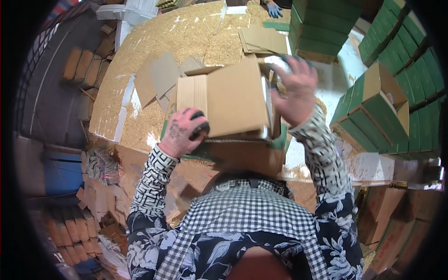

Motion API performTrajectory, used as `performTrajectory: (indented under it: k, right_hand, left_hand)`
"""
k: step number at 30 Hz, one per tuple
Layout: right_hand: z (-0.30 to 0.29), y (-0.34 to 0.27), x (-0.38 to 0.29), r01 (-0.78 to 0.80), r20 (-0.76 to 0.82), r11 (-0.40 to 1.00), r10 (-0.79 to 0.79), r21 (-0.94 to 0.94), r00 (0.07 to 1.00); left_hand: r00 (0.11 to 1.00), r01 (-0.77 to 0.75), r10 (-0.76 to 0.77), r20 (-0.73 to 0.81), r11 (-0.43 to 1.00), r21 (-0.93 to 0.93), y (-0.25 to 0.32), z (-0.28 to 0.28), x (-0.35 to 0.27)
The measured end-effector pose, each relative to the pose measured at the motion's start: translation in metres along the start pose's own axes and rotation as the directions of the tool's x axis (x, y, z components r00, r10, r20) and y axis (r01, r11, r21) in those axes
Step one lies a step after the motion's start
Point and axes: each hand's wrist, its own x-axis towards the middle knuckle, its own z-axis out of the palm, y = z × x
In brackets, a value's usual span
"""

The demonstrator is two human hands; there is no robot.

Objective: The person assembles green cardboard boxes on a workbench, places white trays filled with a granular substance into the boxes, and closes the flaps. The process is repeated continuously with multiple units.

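Directly before me stands an open green and brown cardboard box. A brown cardboard sheet lies slanted in its top, beside a pale ribbed block that may be cardboard edges or wood. Something white shows under the sheet's right edge. My left hand has its fingers curled on the box's near left corner, with black coverings on some fingers. At the box's right side, my right hand is blurred, its fingers spread and nothing visible in them. Its fingertips also look dark.
Loose grain-like material covers much of the table, with cardboard sheets left of the box and more sheets behind. Green boxes are stacked at back right; an open one stands right. Another person's gloved hand is at the far edge.
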Motion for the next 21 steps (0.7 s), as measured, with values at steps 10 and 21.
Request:
performTrajectory:
  k: [10, 21]
  right_hand:
    - [0.033, 0.012, -0.051, 0.188, 0.860, 0.982, -0.066, -0.036, 0.507]
    - [0.001, 0.050, -0.113, -0.248, 0.674, 0.792, -0.258, 0.558, 0.692]
  left_hand:
    - [0.725, -0.223, 0.304, 0.617, 0.953, -0.207, 0.021, 0.069, 0.081]
    - [0.929, 0.367, -0.359, 0.086, 0.922, -0.119, -0.014, 0.125, 0.019]
